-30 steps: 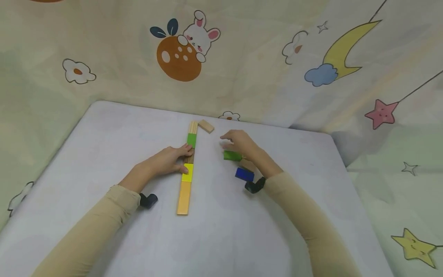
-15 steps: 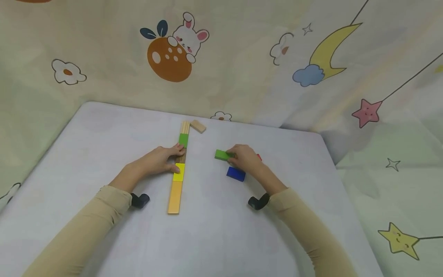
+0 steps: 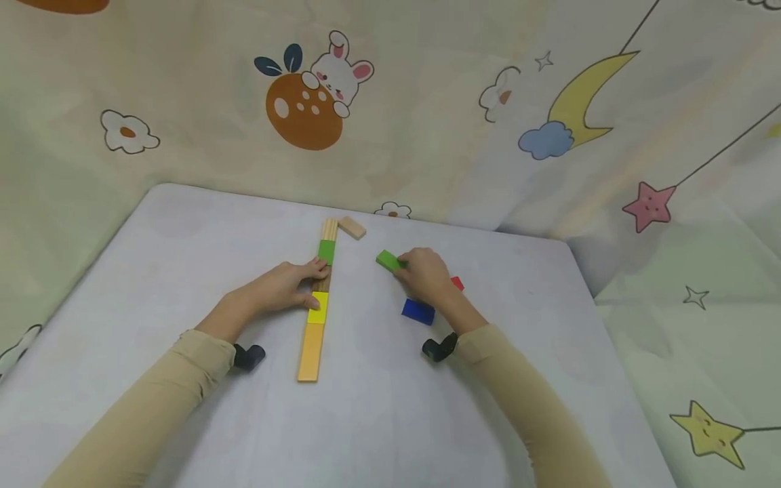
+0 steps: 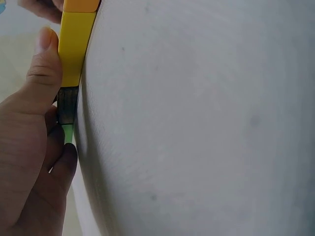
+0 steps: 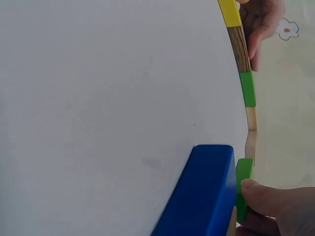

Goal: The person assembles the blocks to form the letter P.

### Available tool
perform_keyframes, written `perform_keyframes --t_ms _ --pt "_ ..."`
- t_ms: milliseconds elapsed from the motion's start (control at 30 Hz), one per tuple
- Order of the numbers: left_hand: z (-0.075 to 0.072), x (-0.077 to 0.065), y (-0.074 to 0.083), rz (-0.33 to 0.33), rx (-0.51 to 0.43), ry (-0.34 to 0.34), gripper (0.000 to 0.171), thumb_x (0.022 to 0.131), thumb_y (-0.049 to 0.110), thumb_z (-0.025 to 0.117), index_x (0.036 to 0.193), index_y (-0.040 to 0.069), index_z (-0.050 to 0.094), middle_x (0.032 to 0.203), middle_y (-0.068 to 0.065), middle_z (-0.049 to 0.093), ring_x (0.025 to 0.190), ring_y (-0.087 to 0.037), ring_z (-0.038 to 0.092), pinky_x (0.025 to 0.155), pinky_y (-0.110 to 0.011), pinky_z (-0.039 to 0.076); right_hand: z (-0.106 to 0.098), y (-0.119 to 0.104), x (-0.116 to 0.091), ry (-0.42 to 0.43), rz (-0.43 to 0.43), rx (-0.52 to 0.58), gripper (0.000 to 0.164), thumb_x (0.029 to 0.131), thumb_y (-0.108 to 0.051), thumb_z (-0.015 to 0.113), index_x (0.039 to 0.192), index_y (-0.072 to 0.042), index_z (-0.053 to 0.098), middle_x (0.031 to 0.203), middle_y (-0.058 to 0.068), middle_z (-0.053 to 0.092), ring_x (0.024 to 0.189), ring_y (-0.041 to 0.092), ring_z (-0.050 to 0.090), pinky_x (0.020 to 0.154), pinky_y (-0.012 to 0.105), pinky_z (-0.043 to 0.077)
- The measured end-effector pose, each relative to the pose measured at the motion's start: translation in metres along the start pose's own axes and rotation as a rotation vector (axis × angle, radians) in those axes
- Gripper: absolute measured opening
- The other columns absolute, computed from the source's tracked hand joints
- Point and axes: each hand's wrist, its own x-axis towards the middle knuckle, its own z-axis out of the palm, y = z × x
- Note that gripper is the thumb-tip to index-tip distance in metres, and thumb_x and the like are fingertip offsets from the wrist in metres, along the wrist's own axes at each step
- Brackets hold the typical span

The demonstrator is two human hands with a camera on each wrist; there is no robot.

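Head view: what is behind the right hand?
Partly behind the right hand: the green rectangular block it grips and a red piece. The block's gripped end, the red piece's full shape and anything beneath the palm are covered.

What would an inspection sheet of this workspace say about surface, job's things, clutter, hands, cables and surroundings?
Surface: white table.
Job's things: row of blocks, end to end; green block, apart from the row.
Clutter: loose blocks only: blue block, partly hidden red block, wooden block angled beside the row's far end.
Left hand: touches the row, thumb at the yellow block.
Right hand: pinches the green block.
Cables: nothing seen.
Surroundings: wall covering with cartoon prints.
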Motion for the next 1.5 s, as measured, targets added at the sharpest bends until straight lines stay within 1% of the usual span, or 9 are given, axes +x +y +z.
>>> perform_keyframes --t_ms 233,367,467,600,700,967,1200,1500 --pt "0.001 0.0 -0.001 0.006 -0.005 -0.001 0.074 0.078 0.042 0.073 0.142 0.016 0.045 0.154 0.0 0.029 0.144 -0.021 0.025 0.115 -0.045 0.029 0.005 -0.009 0.021 0.022 0.057 0.048 0.039 0.088 -0.035 0.068 0.118 -0.011 0.068 0.115 0.006 0.07 0.105 0.02 0.064 0.088 0.037 0.053" --pt "0.002 0.0 -0.002 0.016 0.004 0.002 0.075 0.078 0.043 0.073 0.142 0.015 0.045 0.154 -0.002 0.029 0.144 -0.022 0.026 0.114 -0.045 0.03 0.006 -0.014 0.03 0.012 0.104 0.064 0.042 0.088 -0.037 0.068 0.121 -0.012 0.066 0.12 0.006 0.067 0.107 0.02 0.063 0.092 0.037 0.052" --pt "0.001 0.001 -0.003 0.012 0.001 0.005 0.075 0.078 0.043 0.073 0.142 0.016 0.045 0.154 -0.001 0.029 0.144 -0.021 0.026 0.115 -0.044 0.029 0.007 -0.017 0.036 0.009 0.122 0.068 0.044 0.088 -0.037 0.067 0.124 -0.012 0.064 0.122 0.007 0.066 0.104 0.019 0.062 0.092 0.036 0.052" --pt "-0.001 0.001 -0.003 0.016 0.0 0.006 0.074 0.078 0.042 0.073 0.142 0.017 0.045 0.154 0.001 0.029 0.144 -0.019 0.025 0.115 -0.042 0.03 0.009 -0.019 0.042 0.049 0.105 0.041 0.043 0.087 -0.039 0.067 0.122 -0.012 0.066 0.119 0.007 0.068 0.102 0.019 0.063 0.088 0.036 0.053" --pt "-0.001 0.001 -0.003 0.023 0.006 0.006 0.073 0.079 0.042 0.072 0.142 0.017 0.045 0.154 0.001 0.03 0.144 -0.018 0.026 0.114 -0.041 0.031 0.011 -0.019 0.045 0.078 0.092 0.02 0.043 0.087 -0.04 0.067 0.119 -0.012 0.067 0.117 0.006 0.069 0.104 0.02 0.064 0.086 0.035 0.053" --pt "-0.001 0.001 -0.004 0.02 0.006 0.004 0.073 0.078 0.043 0.072 0.142 0.017 0.045 0.154 0.002 0.03 0.144 -0.018 0.026 0.114 -0.041 0.031 0.013 -0.023 0.05 0.073 0.107 -0.001 0.044 0.087 -0.042 0.067 0.12 -0.014 0.067 0.116 0.005 0.069 0.103 0.02 0.064 0.086 0.035 0.053" --pt "-0.001 0.0 -0.004 0.019 0.002 0.006 0.073 0.079 0.042 0.072 0.142 0.017 0.045 0.154 0.002 0.03 0.144 -0.018 0.025 0.114 -0.041 0.032 0.013 -0.025 0.05 0.1 0.093 0.002 0.043 0.086 -0.043 0.068 0.118 -0.014 0.069 0.113 0.004 0.071 0.098 0.02 0.066 0.082 0.035 0.053" --pt "-0.001 0.0 -0.004 0.03 0.009 0.009 0.073 0.079 0.043 0.072 0.142 0.017 0.045 0.154 0.001 0.031 0.144 -0.018 0.026 0.114 -0.041 0.032 0.014 -0.026 0.051 0.097 0.098 0.0 0.043 0.085 -0.043 0.068 0.117 -0.014 0.069 0.114 0.004 0.07 0.1 0.02 0.066 0.082 0.035 0.054"
